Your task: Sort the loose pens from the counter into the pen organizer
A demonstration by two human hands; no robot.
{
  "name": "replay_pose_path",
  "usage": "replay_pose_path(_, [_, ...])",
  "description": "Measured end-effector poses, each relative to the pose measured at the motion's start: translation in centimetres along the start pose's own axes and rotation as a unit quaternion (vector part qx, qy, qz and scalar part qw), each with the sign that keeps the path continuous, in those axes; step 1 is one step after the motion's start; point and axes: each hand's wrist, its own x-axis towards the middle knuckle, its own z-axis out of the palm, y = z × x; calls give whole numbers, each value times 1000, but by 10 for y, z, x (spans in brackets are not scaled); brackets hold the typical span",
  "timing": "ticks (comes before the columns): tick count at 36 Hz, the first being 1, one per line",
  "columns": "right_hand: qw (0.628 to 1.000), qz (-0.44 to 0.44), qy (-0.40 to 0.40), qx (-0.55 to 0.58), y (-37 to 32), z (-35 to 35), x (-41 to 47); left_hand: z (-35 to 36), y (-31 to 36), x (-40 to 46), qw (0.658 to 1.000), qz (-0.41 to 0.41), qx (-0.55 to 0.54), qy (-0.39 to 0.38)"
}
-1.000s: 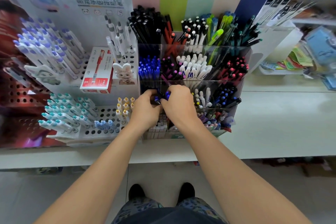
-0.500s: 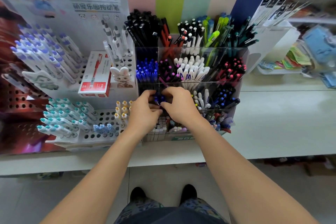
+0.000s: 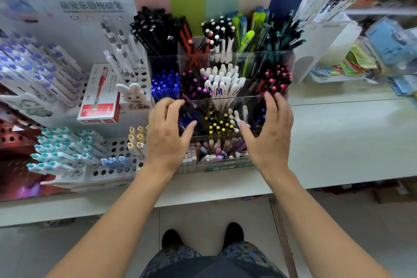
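Observation:
A clear tiered pen organizer (image 3: 290,61) stands on the white counter, its compartments packed with pens. Blue pens (image 3: 165,87) fill the middle-left cell, white pens (image 3: 222,84) the centre, and yellow-tipped dark pens (image 3: 217,123) a lower cell. My left hand (image 3: 165,133) hovers over the lower left cells with fingers spread and nothing in it. My right hand (image 3: 268,128) is spread at the organizer's right side, fingertips near the pink-tipped pens (image 3: 274,79), holding nothing. No loose pens show on the counter.
A white perforated pen display (image 3: 112,149) with teal and purple pens stands to the left, with a red pen box (image 3: 99,95) and a rabbit figure (image 3: 134,95) on it. The counter (image 3: 338,140) runs right. Stationery packs (image 3: 383,52) lie far right.
Both hands were together over the lower blue-pen cell, fingers curled on pens. They have let go and moved apart, left hand leftward and right hand to the organizer's right side.

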Motion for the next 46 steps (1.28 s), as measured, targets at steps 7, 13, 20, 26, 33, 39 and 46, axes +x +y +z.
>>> replay_pose_path(7, [984,166,-49,47,-19,36,2,17,13,7,990,20,130,-41])
replay_pose_path(13, [987,128,-91,15,-27,40,-1,21,19,14,987,9,153,-54])
replay_pose_path(20, [998,13,55,-16,-16,1,20,8,14,28,979,35,201,18])
replay_pose_path(26, [999,-27,-27,-34,-24,10,61,14,12,51,974,37,222,-35])
replay_pose_path(33, [989,-95,61,-96,-21,0,73,-2,23,61,981,68,172,61])
replay_pose_path(39, [993,-74,15,-87,-32,-11,104,-11,38,95,979,55,192,44])
replay_pose_path(46, [996,-58,62,-40,-47,-22,129,-16,49,117,979,35,201,19])
